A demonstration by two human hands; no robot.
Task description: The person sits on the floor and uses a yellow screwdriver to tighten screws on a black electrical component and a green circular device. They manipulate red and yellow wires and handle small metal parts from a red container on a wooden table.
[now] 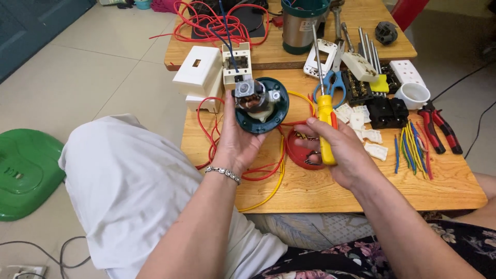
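My left hand (pixel 235 144) holds a round dark-green motor base (pixel 260 106) tilted up, with its metal and copper motor parts facing me. A silver bracelet sits on that wrist. My right hand (pixel 342 150) grips a yellow-handled screwdriver (pixel 324 121) upright, its metal shaft pointing away from me, just right of the motor base. A red round lid (pixel 299 150) with small screws lies on the wooden table (pixel 310 191) under my right hand.
Red and yellow wires (pixel 268 170) loop under the motor base. White switch boxes (pixel 199 72), blue scissors (pixel 330 85), white and black sockets, a white cup (pixel 412 94), red pliers (pixel 439 129) and short coloured wire pieces (pixel 411 147) crowd the table. A green plastic stool (pixel 23 170) stands left.
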